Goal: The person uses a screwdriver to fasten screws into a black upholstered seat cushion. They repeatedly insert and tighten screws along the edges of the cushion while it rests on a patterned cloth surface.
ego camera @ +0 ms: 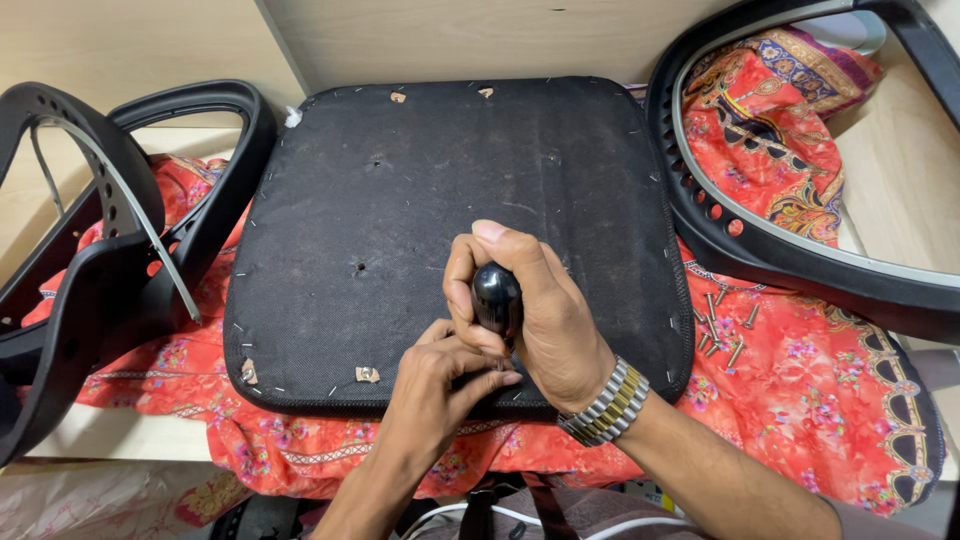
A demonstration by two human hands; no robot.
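The screwdriver (496,297) stands upright on the near part of the upturned black seat cushion (400,200). The right hand (545,310) wraps its fingers tight around the black handle. The left hand (450,375) pinches its fingers on the shaft below. The cushion lies on a red patterned cloth (800,390). Loose screws (722,330) lie just right of it. Black chair frames (740,240) flank both sides.

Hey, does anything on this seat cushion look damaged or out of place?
Yes. The black seat cushion has small tears in its fabric along the near and far edges, showing tan material beneath. Loose screws lie scattered on the red cloth at its right.
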